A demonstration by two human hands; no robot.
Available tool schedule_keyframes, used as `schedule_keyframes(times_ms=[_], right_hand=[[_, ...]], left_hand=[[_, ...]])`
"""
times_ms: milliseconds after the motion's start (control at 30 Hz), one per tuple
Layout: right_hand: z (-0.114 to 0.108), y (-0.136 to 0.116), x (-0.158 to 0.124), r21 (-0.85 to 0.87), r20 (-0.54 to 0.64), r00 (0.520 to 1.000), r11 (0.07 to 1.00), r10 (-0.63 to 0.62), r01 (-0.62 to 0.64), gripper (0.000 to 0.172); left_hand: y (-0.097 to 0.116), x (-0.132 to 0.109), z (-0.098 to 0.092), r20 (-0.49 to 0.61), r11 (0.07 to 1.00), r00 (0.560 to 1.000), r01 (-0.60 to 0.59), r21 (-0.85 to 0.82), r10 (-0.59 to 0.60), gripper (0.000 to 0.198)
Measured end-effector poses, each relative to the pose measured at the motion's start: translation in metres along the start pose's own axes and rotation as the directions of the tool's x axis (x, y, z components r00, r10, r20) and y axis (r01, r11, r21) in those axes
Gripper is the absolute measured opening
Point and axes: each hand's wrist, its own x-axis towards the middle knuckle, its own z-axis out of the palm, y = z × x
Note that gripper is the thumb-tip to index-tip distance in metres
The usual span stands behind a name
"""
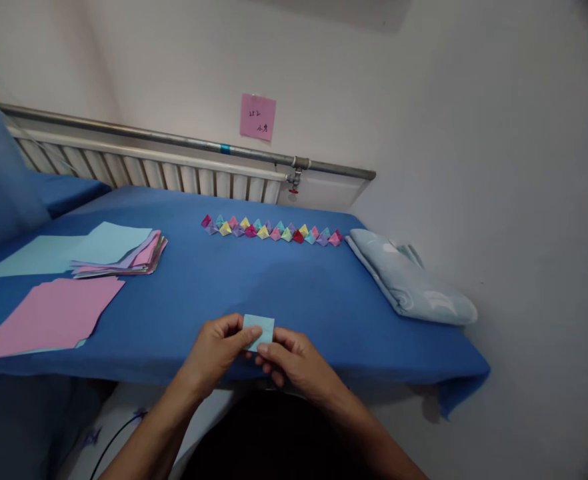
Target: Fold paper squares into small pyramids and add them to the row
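Observation:
A small light-blue square of folded paper (pixel 264 325) is pinched between both hands above the front edge of the blue-covered bed. My left hand (pixel 223 343) grips its left side, thumb lying across its face. At the lower right, my right hand (pixel 291 357) holds it with the thumb on the front and the fingers curled behind, partly hidden. Beyond the hands, several folded paper pieces (pixel 275 230) in mixed colours stand in two zigzag rows on the blue sheet (pixel 189 293).
To the left lie pink paper sheets (pixel 57 313) and a stack topped with light-blue paper (pixel 114 241). A folded pale-blue blanket (pixel 409 280) rests at the right end. Along the back wall run a radiator (pixel 174 175) and a metal pipe (pixel 154 133); a pink note (pixel 257 117) hangs above.

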Motion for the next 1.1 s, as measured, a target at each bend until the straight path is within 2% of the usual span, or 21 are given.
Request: schedule_keyframes(times_ms=[167, 300, 433, 533, 667, 833, 967, 1100], right_hand=[[0.002, 0.001, 0.001, -0.011, -0.035, 0.999, 1.000, -0.030, 0.029, 0.020], [0.000, 0.003, 0.002, -0.001, -0.050, 0.999, 1.000, -0.002, 0.002, 0.019], [0.000, 0.003, 0.001, 0.019, -0.050, 0.997, 0.998, 0.054, -0.053, 0.019], [0.000, 0.003, 0.000, 0.012, -0.067, 0.997, 0.999, 0.049, -0.049, 0.023], [-0.002, 0.005, 0.000, -0.013, -0.117, 0.993, 1.000, 0.012, -0.013, 0.026], [-0.002, 0.007, 0.001, -0.005, -0.086, 0.996, 0.999, 0.041, -0.041, 0.025], [-0.001, 0.007, 0.002, -0.057, -0.105, 0.994, 0.998, -0.009, 0.003, 0.025], [0.000, 0.008, 0.002, 0.000, -0.118, 0.993, 1.000, 0.028, -0.028, 0.025]], left_hand=[[-0.003, 0.002, 0.001, -0.037, 0.999, 0.999, -0.031, 0.045, 0.033, 0.032], [-0.003, 0.005, -0.001, -0.034, 0.999, 0.999, -0.011, 0.039, 0.012, 0.033], [-0.001, 0.005, -0.006, -0.083, 0.996, 0.993, -0.074, 0.050, 0.078, 0.034], [-0.002, 0.006, -0.008, -0.114, 0.994, 0.988, -0.098, 0.051, 0.104, 0.034], [-0.005, 0.008, -0.006, -0.140, 0.997, 0.988, -0.072, -0.004, 0.071, 0.034], [-0.006, 0.009, -0.005, -0.116, 0.996, 0.990, -0.076, 0.053, 0.082, 0.033], [-0.009, 0.012, -0.007, -0.140, 0.996, 0.987, -0.077, 0.037, 0.081, 0.031], [-0.013, 0.017, -0.006, -0.140, 0.997, 0.987, -0.075, -0.006, 0.074, 0.030]])
